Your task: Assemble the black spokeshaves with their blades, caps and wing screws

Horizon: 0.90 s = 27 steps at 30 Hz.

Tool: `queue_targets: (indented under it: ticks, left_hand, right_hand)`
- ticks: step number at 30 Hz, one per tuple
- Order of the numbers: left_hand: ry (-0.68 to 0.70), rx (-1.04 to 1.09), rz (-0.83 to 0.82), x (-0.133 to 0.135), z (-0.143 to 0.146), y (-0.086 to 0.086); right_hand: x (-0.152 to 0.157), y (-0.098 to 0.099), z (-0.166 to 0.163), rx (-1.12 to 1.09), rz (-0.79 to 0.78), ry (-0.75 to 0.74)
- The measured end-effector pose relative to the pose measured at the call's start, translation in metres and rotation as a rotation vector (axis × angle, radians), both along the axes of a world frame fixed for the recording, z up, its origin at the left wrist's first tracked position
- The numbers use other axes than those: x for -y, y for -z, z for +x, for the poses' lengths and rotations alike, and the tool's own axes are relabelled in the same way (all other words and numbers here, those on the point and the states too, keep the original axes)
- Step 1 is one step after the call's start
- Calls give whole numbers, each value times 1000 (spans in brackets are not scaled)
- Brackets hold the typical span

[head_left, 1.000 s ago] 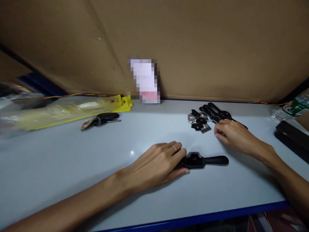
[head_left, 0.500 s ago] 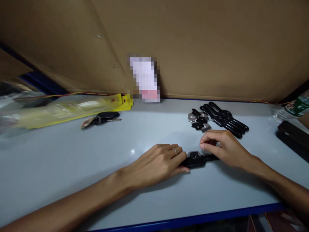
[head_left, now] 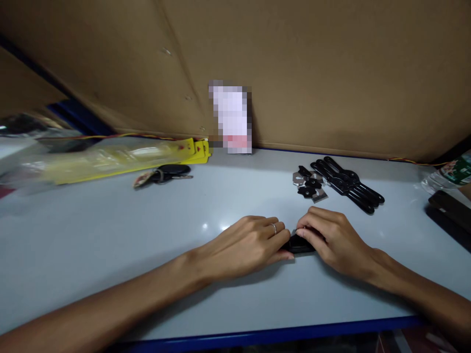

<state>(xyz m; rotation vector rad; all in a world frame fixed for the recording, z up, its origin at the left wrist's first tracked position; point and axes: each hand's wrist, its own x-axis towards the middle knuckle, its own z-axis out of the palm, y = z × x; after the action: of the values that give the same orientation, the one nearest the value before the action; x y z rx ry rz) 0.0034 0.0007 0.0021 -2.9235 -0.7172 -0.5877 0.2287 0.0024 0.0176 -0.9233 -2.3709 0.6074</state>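
Note:
On the tabletop, a black spokeshave (head_left: 302, 245) lies crosswise between my hands, partly covered by both. My left hand (head_left: 253, 245), with a ring on one finger, is closed round its left end. The fingers of my right hand (head_left: 336, 240) are pinched together over the middle of the tool; the small metal screw they held a moment ago is now hidden by the fingertips. Just behind lie loose blades and black cap plates (head_left: 312, 184) in a small heap. Beside that heap several more black spokeshave bodies (head_left: 348, 183) are stacked.
Keys with a black fob (head_left: 164, 174) lie at the left, before yellow cards in clear plastic sleeves (head_left: 128, 157). A blurred-out white card (head_left: 233, 115) leans on the cardboard wall (head_left: 312, 73). At the right are a plastic bottle (head_left: 454, 171) and a black object (head_left: 449, 215).
My right hand has moved left and down, bringing its pinched fingertips onto the middle of the spokeshave. My left hand keeps its hold. The camera view has shifted slightly.

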Motion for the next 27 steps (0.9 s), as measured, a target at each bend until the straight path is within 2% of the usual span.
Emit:
queue_targets:
  ticks: [7,10,16,20,22,24,27]
  left_hand:
    - [-10,-14,-45,1,0,0]
    - [-10,-3,-81,1,0,0]
    - [-19,-1,-118,1,0,1]
    - [-14,-14,-121,0,0,2]
    - [-15,-20,-108,0,0,2]
    - [-21,-22,-95,1,0,1]
    - [-20,-17,-84,1,0,1]
  right_hand:
    - [3,6,-4,145,211,-55]
    - [4,7,-4,187,232,-78]
    - [3,-1,-2,63,49,-55]
    - [-1,-8,-3,-41,-272,62]
    - [-4,-9,-3,-51,-376,99]
    - [-5,-8,-1,-45,-340,104]
    - [-4,-2,1,14,-124,82]
